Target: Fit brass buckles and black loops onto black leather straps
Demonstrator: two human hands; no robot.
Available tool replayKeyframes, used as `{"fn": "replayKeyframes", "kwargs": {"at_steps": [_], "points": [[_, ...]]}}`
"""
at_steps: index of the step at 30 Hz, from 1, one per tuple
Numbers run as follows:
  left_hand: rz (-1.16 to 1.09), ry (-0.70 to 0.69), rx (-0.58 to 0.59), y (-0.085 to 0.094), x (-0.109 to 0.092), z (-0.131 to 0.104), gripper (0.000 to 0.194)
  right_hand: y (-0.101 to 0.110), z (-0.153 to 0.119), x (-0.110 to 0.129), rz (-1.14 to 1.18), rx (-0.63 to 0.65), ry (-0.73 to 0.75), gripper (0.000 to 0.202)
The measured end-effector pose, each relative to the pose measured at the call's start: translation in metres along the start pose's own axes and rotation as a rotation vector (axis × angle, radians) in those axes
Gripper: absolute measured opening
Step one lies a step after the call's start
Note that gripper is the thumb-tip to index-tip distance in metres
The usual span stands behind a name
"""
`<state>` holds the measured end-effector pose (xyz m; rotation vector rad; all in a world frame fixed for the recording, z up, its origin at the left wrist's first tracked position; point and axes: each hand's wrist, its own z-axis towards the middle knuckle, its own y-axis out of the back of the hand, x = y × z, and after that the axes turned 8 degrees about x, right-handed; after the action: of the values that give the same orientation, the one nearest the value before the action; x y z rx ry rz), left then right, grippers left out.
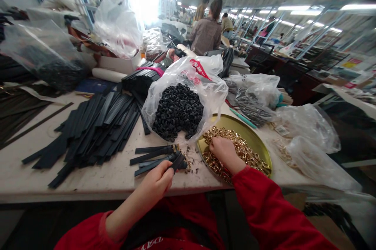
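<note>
My left hand (pixel 161 177) is closed on a dark strap (pixel 178 161), holding it near the table's front edge. Under and beside it lie several straps (pixel 148 159) with gold metal pieces at their right ends. My right hand (pixel 225 150) reaches into a round gold tray (pixel 255 126) full of small gold buckles (pixel 248 154). Its fingers are curled into the pile, and the fingertips are hidden. Behind both hands, an open clear plastic bag (pixel 214 97) holds many small black loops (pixel 178 111).
A large heap of dark strips (pixel 96 124) covers the table's left part. Plastic bags (pixel 308 128) lie right of the tray, near a teal-handled tool (pixel 243 117). A rolled white tube (pixel 108 75) and more bags stand behind. People (pixel 207 32) are in the background.
</note>
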<state>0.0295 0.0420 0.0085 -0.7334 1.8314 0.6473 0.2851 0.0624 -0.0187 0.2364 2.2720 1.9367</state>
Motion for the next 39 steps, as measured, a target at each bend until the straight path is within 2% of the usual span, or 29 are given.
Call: {"fn": "replayKeyframes", "kwargs": {"at_steps": [2,3,7,9,11,14,21,25,27,31,33,35,37,39], "points": [[0.016,-0.028,-0.001,0.001,-0.002,0.0,0.021,0.007,-0.009,0.003,0.115,0.016,0.066,0.014],[0.021,-0.046,-0.005,0.002,-0.003,0.001,0.023,0.011,-0.016,0.007,0.257,0.049,0.118,0.012],[0.024,-0.108,-0.043,0.004,-0.005,0.002,0.025,0.026,-0.048,0.035,1.089,0.357,0.322,0.017],[0.021,-0.132,-0.053,0.005,-0.006,0.001,0.028,0.03,-0.061,0.054,1.294,0.47,0.363,0.021],[0.047,-0.151,-0.054,0.006,-0.006,-0.002,0.029,0.031,-0.07,0.07,1.356,0.497,0.404,0.021],[0.118,-0.155,-0.068,0.008,-0.003,-0.007,0.027,0.031,-0.075,0.086,1.343,0.445,0.468,0.02],[0.25,-0.197,-0.138,0.007,0.001,-0.015,0.018,0.024,-0.081,0.095,1.194,0.276,0.572,0.012],[0.394,-0.166,-0.247,0.006,-0.004,-0.021,0.017,0.019,-0.088,0.101,1.081,0.108,0.523,0.026],[0.484,-0.126,-0.298,0.004,-0.006,-0.023,0.019,0.015,-0.09,0.107,1.014,0.076,0.494,0.033],[0.567,-0.154,-0.277,-0.003,-0.006,-0.023,0.021,0.002,-0.089,0.116,1.039,0.054,0.425,0.029],[0.523,-0.193,-0.236,-0.003,-0.004,-0.023,0.021,-0.004,-0.087,0.116,1.226,0.124,0.397,0.022],[0.438,-0.203,-0.244,0.001,-0.003,-0.023,0.023,-0.008,-0.085,0.113,1.509,0.276,0.315,0.017],[0.369,-0.185,-0.28,0.006,-0.001,-0.024,0.025,-0.007,-0.084,0.109,1.786,0.41,0.174,0.021],[0.341,-0.166,-0.273,0.01,0.001,-0.025,0.025,-0.005,-0.084,0.106,1.982,0.468,0.057,0.029]]}}
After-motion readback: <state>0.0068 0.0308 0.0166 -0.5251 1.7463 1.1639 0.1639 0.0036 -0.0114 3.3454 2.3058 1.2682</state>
